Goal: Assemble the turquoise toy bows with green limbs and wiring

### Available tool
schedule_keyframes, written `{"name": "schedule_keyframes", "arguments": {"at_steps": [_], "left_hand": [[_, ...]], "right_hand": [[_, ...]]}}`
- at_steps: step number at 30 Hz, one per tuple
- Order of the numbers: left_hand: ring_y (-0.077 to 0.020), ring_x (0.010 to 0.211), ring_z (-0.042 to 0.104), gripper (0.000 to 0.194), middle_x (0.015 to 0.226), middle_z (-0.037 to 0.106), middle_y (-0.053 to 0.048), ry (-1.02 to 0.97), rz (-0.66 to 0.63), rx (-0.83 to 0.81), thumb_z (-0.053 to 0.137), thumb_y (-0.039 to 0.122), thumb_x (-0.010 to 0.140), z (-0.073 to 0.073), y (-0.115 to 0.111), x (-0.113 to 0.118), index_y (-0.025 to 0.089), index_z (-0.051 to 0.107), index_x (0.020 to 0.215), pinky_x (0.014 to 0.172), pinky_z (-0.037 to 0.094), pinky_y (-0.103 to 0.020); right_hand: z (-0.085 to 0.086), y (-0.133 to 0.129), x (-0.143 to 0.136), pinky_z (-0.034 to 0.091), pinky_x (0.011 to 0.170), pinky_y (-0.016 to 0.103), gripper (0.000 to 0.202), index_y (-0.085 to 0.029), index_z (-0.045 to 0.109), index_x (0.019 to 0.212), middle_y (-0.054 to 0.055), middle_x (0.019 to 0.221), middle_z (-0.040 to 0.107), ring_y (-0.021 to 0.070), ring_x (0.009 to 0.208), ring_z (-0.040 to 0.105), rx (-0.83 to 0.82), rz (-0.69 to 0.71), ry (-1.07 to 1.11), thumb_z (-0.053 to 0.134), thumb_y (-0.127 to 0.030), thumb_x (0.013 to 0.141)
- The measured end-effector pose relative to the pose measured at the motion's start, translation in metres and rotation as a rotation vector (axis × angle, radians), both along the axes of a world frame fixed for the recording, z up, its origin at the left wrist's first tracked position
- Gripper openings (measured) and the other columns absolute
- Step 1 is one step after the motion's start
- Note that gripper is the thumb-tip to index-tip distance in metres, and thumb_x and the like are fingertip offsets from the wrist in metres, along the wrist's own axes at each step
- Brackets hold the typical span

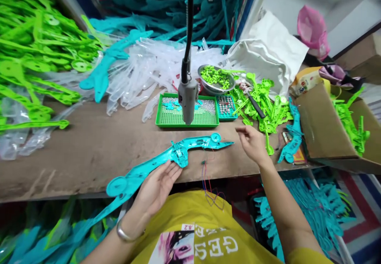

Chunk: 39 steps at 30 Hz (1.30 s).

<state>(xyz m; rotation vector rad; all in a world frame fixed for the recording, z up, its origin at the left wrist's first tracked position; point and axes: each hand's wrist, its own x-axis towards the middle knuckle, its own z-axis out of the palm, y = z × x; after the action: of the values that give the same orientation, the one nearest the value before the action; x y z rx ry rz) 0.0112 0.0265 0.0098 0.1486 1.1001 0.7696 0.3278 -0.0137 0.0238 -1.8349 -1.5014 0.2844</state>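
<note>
A long teal plastic shell (149,164), shaped like a toy bow, lies slantwise on the workbench, its hollow inner side up and its lower left end past the front edge. My left hand (162,182) is palm up, fingers stretched out and touching the shell's lower edge near the middle. Thin red and blue wires (208,184) hang from a small green part near the shell, over the bench edge. Just beyond the shell's right tip is my right hand (253,143), thumb and fingers pinched together; anything between them is too small to make out.
A grey tool (188,101) hangs from a black cable above a green tray (187,121) of small metal parts. Beside it stand a teal tray (226,109) and a metal bowl (216,82) of green pieces. Green parts (264,105), clear plastic pieces (133,73) and a cardboard box (321,125) surround them.
</note>
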Motion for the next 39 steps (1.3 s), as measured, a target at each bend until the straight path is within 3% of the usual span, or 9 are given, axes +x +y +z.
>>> {"name": "schedule_keyframes", "arguments": {"at_steps": [3,6,11,14,16,22,29,34,39], "left_hand": [[-0.0256,0.116,0.074,0.013,0.120,0.077,-0.016,0.064,-0.164,0.043,0.066,0.013,0.091,-0.001,-0.005,-0.020,0.013,0.076,0.099,0.109,0.058,-0.038],[-0.0295,0.115,0.074,0.033,0.121,0.077,-0.017,0.155,-0.421,0.209,0.081,0.032,0.083,-0.003,-0.008,-0.039,0.014,0.076,0.111,0.101,0.061,-0.034],[-0.0273,0.091,0.078,0.031,0.100,0.080,-0.009,0.692,-0.488,0.969,0.074,0.048,0.088,-0.013,0.001,-0.047,0.023,0.076,0.107,0.088,0.063,-0.038],[-0.0307,0.115,0.071,0.034,0.122,0.075,-0.010,0.950,-0.466,1.427,0.071,0.037,0.091,-0.022,0.015,-0.039,0.025,0.072,0.122,0.105,0.056,-0.046],[-0.0346,0.130,0.062,0.046,0.136,0.069,-0.014,1.071,-0.528,1.550,0.070,0.036,0.092,-0.030,0.023,-0.034,0.023,0.064,0.136,0.111,0.049,-0.052],[-0.0357,0.126,0.063,0.057,0.144,0.063,-0.017,1.227,-0.695,1.543,0.066,0.047,0.096,-0.048,0.028,-0.033,0.023,0.053,0.146,0.102,0.051,-0.050],[-0.0398,0.127,0.061,0.072,0.150,0.058,-0.017,1.239,-0.760,1.495,0.075,0.055,0.087,-0.045,0.027,-0.034,0.022,0.051,0.147,0.101,0.048,-0.051],[-0.0382,0.126,0.061,0.069,0.147,0.061,-0.016,1.248,-0.773,1.487,0.077,0.044,0.088,-0.045,0.026,-0.032,0.023,0.051,0.148,0.101,0.048,-0.050],[-0.0389,0.123,0.061,0.059,0.145,0.062,-0.016,1.296,-0.793,1.492,0.075,0.039,0.088,-0.040,0.023,-0.027,0.022,0.058,0.142,0.096,0.050,-0.051]], "right_hand": [[-0.015,0.045,0.021,0.055,0.090,0.043,0.024,-0.021,0.071,0.102,0.012,0.103,0.077,0.0260,0.098,0.072,0.073,-0.041,-0.125,0.048,-0.020,0.093],[-0.023,0.080,0.028,0.047,0.094,0.045,0.024,-0.020,0.068,0.101,0.015,0.108,0.077,0.0300,0.105,0.068,0.018,-0.039,-0.285,0.048,-0.016,0.090],[-0.028,0.114,0.028,0.034,0.099,0.046,0.025,-0.018,0.063,0.104,0.014,0.103,0.076,0.0296,0.100,0.067,-0.160,0.011,-0.473,0.048,-0.009,0.085],[-0.031,0.121,0.030,0.034,0.097,0.045,0.029,-0.017,0.061,0.102,0.013,0.099,0.075,0.0278,0.091,0.066,-0.190,0.023,-0.504,0.047,-0.005,0.080],[-0.032,0.122,0.031,0.037,0.093,0.043,0.027,-0.017,0.060,0.099,0.013,0.097,0.074,0.0276,0.089,0.065,-0.183,0.029,-0.503,0.048,-0.005,0.078],[-0.034,0.122,0.032,0.045,0.082,0.034,0.019,-0.021,0.058,0.093,0.010,0.092,0.073,0.0242,0.086,0.065,-0.145,0.060,-0.475,0.049,-0.009,0.080],[-0.039,0.122,0.026,0.047,0.083,0.038,0.013,-0.021,0.060,0.091,0.012,0.094,0.073,0.0277,0.089,0.066,-0.117,0.007,-0.478,0.054,-0.014,0.082],[-0.037,0.128,0.018,0.049,0.084,0.041,0.014,-0.020,0.063,0.086,0.013,0.096,0.075,0.0296,0.091,0.068,-0.144,-0.099,-0.469,0.055,-0.012,0.079],[-0.021,0.101,-0.028,0.055,0.082,0.038,0.011,-0.022,0.067,0.080,0.006,0.085,0.076,0.0233,0.081,0.071,0.021,-0.085,-0.104,0.059,-0.016,0.077]]}}
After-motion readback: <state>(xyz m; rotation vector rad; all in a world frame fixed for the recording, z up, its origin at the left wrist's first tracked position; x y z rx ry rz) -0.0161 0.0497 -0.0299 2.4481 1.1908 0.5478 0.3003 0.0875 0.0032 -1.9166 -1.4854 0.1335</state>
